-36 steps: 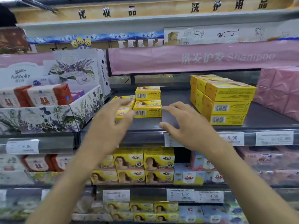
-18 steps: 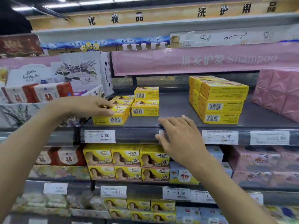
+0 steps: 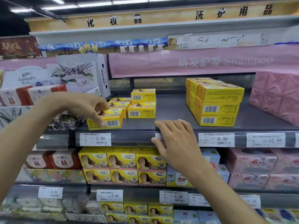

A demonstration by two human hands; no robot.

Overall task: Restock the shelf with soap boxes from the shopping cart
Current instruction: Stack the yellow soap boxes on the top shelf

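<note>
**Left grip** (image 3: 84, 105): closed on one soap box (image 3: 107, 120). The thumb is on the barcode face and the fingers lie over the top and far side.

**Soap box:** lies flat, long side across, at the front lip of the shelf (image 3: 174, 109). Whether its full base bears on the shelf cannot be told.

**Right grip** (image 3: 178, 143): fingers straight, holding nothing, laid on the shelf's front rail. It is well to the right of the left grip and lower.

**Near the left grip:**
- Just behind it is a low row (image 3: 119, 102) of like boxes.
- To the right of that row is a two-high stack (image 3: 142, 105).
- Directly under the held box is a tag (image 3: 95, 139) marked 3.80.

**Beyond the right grip:** big boxes (image 3: 215, 102), well apart to its upper right.

**Cart:** not in view.

**Step in hand (judged):** placement. The box has reached its slot at the front of its own row, above the tag, and has not yet been let go.

**Next move (judged):**
- Seat the box fully on the shelf.
- Square it to the row behind and bring it back from the lip.
- Lift the thumb and fingers off without dragging the box forward.
- Send either grip back to the cart for another box. The shelf to the right of the stack has bare room for more.
</note>
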